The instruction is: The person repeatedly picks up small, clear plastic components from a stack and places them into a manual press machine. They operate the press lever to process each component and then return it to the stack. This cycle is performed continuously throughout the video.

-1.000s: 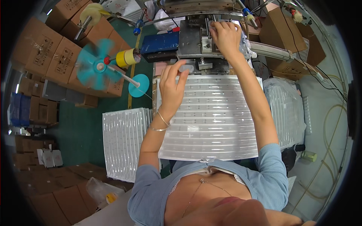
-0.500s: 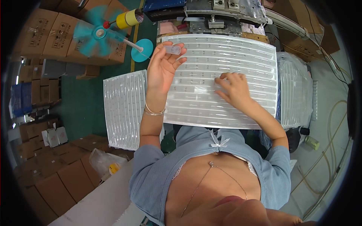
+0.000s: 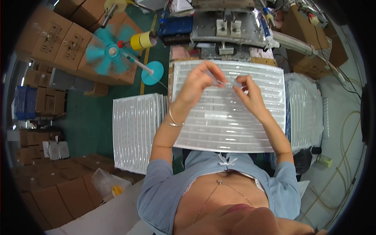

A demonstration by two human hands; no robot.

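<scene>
My left hand [image 3: 197, 84] and my right hand [image 3: 248, 92] meet above a large white ribbed plastic tray [image 3: 235, 133] that lies in front of me. Between their fingertips they pinch a small clear plastic piece [image 3: 229, 81]. The left wrist wears two thin bangles. A few small clear pieces lie in the grooves of the tray below the hands.
A stack of white ribbed trays [image 3: 135, 131] stands at my left, another wrapped stack [image 3: 307, 113] at my right. A metal machine [image 3: 229, 29] sits behind the tray. A teal fan [image 3: 111, 51] and cardboard boxes [image 3: 51, 39] stand on the left. Cables lie on the floor at right.
My right hand has lifted off the tray and joined the left hand. Both now hold the small clear piece together above the tray's far half.
</scene>
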